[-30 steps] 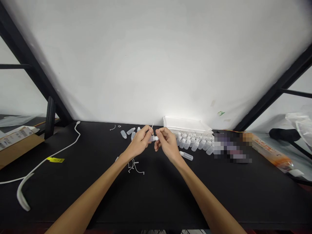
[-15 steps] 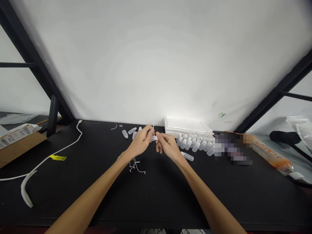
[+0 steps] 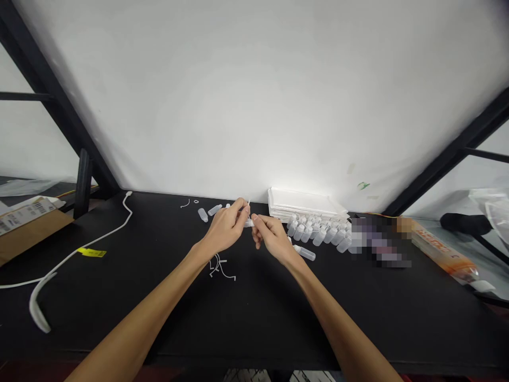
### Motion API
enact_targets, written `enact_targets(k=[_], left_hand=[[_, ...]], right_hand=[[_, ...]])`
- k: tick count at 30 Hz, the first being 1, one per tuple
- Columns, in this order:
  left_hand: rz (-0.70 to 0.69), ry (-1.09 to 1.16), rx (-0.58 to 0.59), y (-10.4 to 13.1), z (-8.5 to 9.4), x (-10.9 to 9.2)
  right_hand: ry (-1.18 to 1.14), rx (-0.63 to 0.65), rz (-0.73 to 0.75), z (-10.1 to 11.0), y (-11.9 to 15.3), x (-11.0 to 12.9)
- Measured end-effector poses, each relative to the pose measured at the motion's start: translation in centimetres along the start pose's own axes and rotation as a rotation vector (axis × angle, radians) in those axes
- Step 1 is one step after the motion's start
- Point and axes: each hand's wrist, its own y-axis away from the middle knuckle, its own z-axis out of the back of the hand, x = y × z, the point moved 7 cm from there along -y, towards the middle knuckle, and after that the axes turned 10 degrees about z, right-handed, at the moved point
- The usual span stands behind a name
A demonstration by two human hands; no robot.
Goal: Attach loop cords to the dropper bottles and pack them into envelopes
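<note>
Over the black table, my left hand point(image 3: 226, 224) and my right hand point(image 3: 272, 237) meet with fingers closed around a small translucent bottle point(image 3: 248, 223). The left fingers pinch one end and the right thumb and fingers grip its white end. Much of the bottle is hidden by the fingers. A thin white strip point(image 3: 249, 202) sticks up by the left fingertips. Beyond that hand lie a few small bottles point(image 3: 203, 214). Several thin white straps point(image 3: 219, 267) lie loose below the hands. A larger clear bottle point(image 3: 306, 253) rests on its side near my right wrist.
A group of small bottles point(image 3: 318, 233) stands right of my hands, before a stack of white trays point(image 3: 304, 204) at the wall. A white cable point(image 3: 101, 245) and cardboard box point(image 3: 35, 225) are left. An orange-labelled plastic pack point(image 3: 445, 252) and a blurred patch are right.
Both hands have shifted slightly to the left in view, along with the whole scene. They keep hold of the bottle, and the left hand has turned a little.
</note>
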Motion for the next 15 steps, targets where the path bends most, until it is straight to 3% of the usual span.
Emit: enact_targets(k=[4,8,15], left_hand=[[0.01,0.022,-0.006,-0.2,0.3,0.1],[0.026,0.055,-0.039,-0.3,0.5,0.5],[-0.028,-0.004,-0.104,0.3,-0.1,0.5]], right_hand=[[-0.033,0.001,-0.052,-0.1,0.0,0.0],[-0.056,-0.013,0.022,0.0,-0.1,1.0],[0.116,-0.016,0.044,-0.2,0.2,0.0]])
